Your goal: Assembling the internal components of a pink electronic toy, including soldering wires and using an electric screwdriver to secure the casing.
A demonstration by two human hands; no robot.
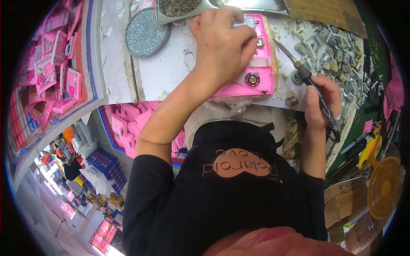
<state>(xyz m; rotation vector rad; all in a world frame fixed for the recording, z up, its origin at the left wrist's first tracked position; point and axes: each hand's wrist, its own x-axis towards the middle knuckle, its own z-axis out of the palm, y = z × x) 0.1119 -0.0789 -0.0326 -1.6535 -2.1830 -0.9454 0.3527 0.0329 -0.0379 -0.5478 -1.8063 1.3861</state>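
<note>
A pink plastic casing (265, 64) lies on the worktable with its inside facing up. A round black speaker (252, 79) and thin wires sit in its near end. My left hand (220, 47) reaches over the casing, fingers bent and thumb against the forefinger. Whatever those fingers pinch is hidden. Gripped in my right hand (321, 100) is a soldering iron (304, 73) with a dark handle. Its metal tip points up and left, just off the casing's right edge.
Small motors and white plastic parts (337, 59) are heaped on the right. A round dish (146, 33) of small metal pieces and a metal tray (177, 18) of screws stand at the back. Pink casings (47, 72) fill a crate on the left. A yellow fan (385, 187) stands lower right.
</note>
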